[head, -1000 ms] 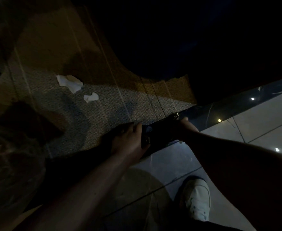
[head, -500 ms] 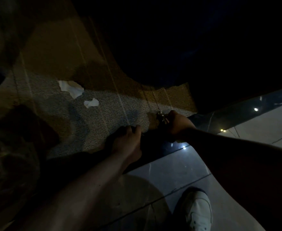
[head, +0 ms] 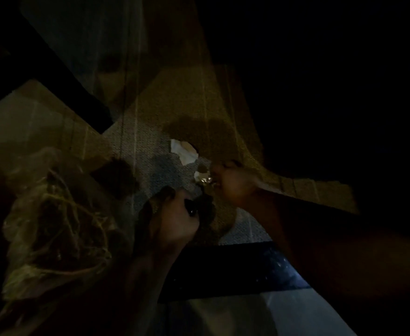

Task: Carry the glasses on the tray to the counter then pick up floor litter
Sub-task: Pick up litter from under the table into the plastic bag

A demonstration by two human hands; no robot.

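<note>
Head view is very dim and looks down at a patterned carpet with pale stripes. My left hand is curled closed around something small and dark that glints at its edge; I can't make out what it is. My right hand is low over the carpet with its fingers bunched together, and a small shiny bit sits right at the fingertips, perhaps pinched between them, though the light is too poor to be sure. Just beyond that hand lies a torn piece of white paper on the carpet, with a smaller pale scrap between it and my fingertips. To my left sits a crumpled clear plastic bag holding dark contents. Nearer me a dark strip borders the carpet, then pale floor tile.
</note>
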